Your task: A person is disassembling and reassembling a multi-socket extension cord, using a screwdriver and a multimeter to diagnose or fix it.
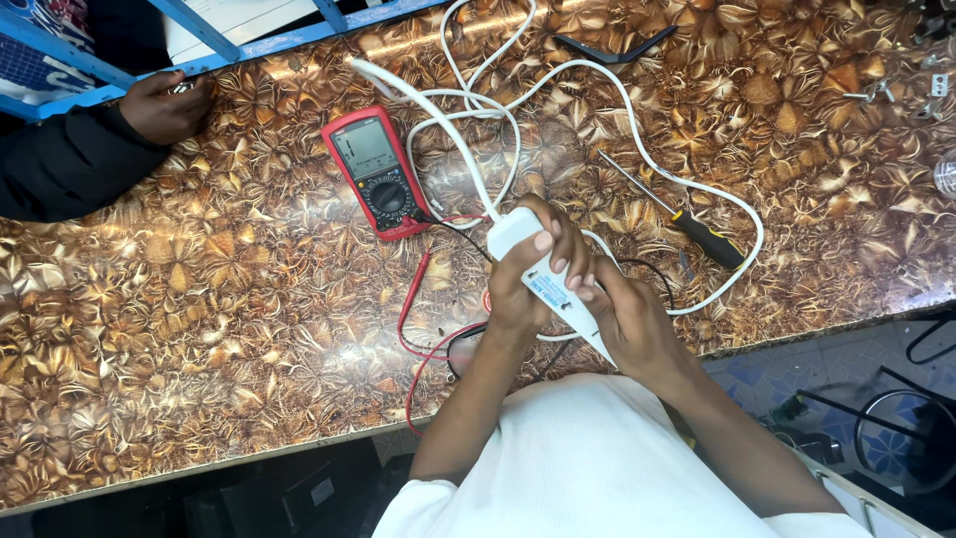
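The power strip [543, 274] was white, as was its cable [637, 120]. The multimeter [376, 171] had a red casing, grey display and black dial, with red and black test leads [413, 299]. The screwdriver [709, 237] handle was black and orange. The tabletop [199, 329] bore a brown-gold floral pattern.

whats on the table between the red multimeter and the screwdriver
In the head view, between the red multimeter and the screwdriver lie loops of white cable and the top of the white power strip, held in both hands.
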